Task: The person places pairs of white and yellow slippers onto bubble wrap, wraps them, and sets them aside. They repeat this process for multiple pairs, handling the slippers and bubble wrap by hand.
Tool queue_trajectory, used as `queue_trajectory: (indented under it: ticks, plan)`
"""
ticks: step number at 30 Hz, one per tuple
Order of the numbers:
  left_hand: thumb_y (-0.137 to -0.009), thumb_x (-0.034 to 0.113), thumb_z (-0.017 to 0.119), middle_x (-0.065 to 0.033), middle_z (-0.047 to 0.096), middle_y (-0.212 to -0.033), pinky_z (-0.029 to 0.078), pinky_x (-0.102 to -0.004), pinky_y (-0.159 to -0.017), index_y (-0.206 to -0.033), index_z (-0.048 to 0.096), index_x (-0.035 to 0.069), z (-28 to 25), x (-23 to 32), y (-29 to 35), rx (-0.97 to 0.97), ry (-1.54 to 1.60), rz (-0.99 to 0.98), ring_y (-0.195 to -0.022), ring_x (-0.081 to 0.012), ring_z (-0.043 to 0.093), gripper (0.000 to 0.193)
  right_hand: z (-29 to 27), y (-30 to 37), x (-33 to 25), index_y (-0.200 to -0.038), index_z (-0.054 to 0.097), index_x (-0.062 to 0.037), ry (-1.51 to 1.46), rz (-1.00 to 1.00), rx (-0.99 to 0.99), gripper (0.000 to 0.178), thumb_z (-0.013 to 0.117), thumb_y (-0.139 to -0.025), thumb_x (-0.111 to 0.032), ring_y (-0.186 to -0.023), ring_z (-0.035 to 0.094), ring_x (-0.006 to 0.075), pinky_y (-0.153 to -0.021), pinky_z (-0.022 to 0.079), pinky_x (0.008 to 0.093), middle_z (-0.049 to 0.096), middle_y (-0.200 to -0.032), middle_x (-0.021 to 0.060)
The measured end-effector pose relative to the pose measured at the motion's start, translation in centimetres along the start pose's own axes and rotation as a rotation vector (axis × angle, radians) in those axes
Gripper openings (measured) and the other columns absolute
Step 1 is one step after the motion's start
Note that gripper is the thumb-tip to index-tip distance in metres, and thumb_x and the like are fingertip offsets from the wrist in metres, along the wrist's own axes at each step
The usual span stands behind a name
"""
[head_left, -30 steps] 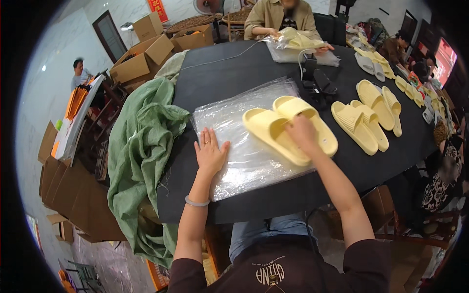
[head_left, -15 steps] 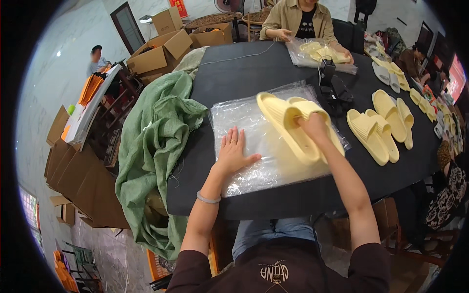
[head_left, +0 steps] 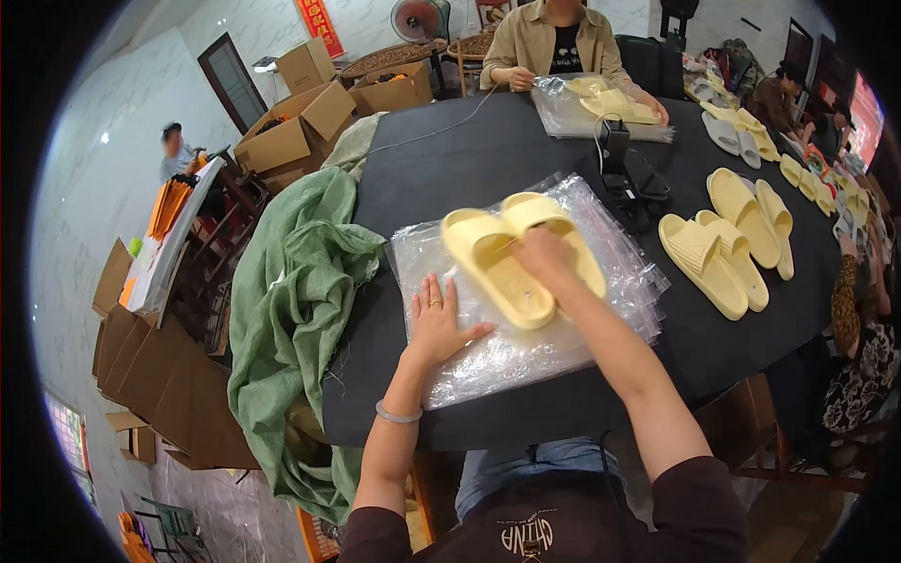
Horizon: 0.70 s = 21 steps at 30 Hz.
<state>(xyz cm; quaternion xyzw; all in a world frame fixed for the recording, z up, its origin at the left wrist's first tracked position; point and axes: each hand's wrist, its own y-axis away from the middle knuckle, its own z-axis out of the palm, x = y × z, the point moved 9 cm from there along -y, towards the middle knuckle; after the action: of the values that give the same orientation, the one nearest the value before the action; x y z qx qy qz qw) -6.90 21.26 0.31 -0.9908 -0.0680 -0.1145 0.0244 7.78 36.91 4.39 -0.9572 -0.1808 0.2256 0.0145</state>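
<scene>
A pair of pale yellow slide slippers (head_left: 514, 288) lies over a stack of clear plastic bags (head_left: 591, 342), toes pointing away from me. My right hand (head_left: 544, 251) grips the pair where the two slippers meet, its fingers partly hidden between the straps. Whether the soles rest on the plastic or hover just above it I cannot tell. My left hand (head_left: 438, 322) lies flat on the left part of the bags, fingers spread, thumb towards the slippers.
More yellow slippers (head_left: 706, 263) stand on the black table (head_left: 450, 155) to the right. A black device (head_left: 615, 150) with a cable stands behind the bags. Green cloth (head_left: 300, 310) hangs over the left edge. Across the table, a person (head_left: 563, 47) handles bagged slippers (head_left: 610, 101).
My right hand has brought the slippers leftwards and swung them from tilted to nearly flat over the bags. My left hand stays flat on the plastic.
</scene>
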Motion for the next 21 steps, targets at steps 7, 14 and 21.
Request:
queue_trajectory:
  ticks: [7,14,21]
  plan:
    - [-0.087,0.059,0.045,-0.0302,0.015,-0.146,0.012,-0.0444,-0.112,-0.141,0.020,-0.007,0.4,-0.8,-1.1,-0.039,0.185,0.003,-0.139,-0.0375,0.011,0.089,-2.1,-0.7,6.5,-0.098,0.065,-0.0001,0.133,0.114,0.238,0.042,0.060,-0.082,-0.039,-0.092,0.062,0.0346,-0.078,0.051,0.0433,0.061,-0.104,0.0208]
    - [-0.084,0.028,0.062,-0.0246,0.054,-0.119,0.041,-0.0397,-0.093,-0.119,0.051,-0.003,-5.9,-6.7,-5.5,0.503,0.206,-0.201,-0.110,-0.0350,0.053,0.048,-3.1,0.1,5.9,-0.104,0.063,-0.0011,0.055,0.101,0.279,0.042,0.062,-0.080,-0.036,-0.097,0.059,0.0334,-0.080,0.050,0.0441,0.058,-0.109,0.0192]
    - [-0.080,0.026,0.066,-0.0086,0.066,-0.072,0.048,-0.0335,-0.069,-0.084,0.067,0.002,-7.2,-10.2,-7.4,0.778,0.397,-0.342,-0.069,-0.0224,0.063,0.024,-2.9,-0.1,6.1,-0.107,0.061,-0.0005,0.048,0.106,0.247,0.041,0.059,-0.082,-0.033,-0.099,0.057,0.0340,-0.080,0.049,0.0455,0.056,-0.110,0.0185]
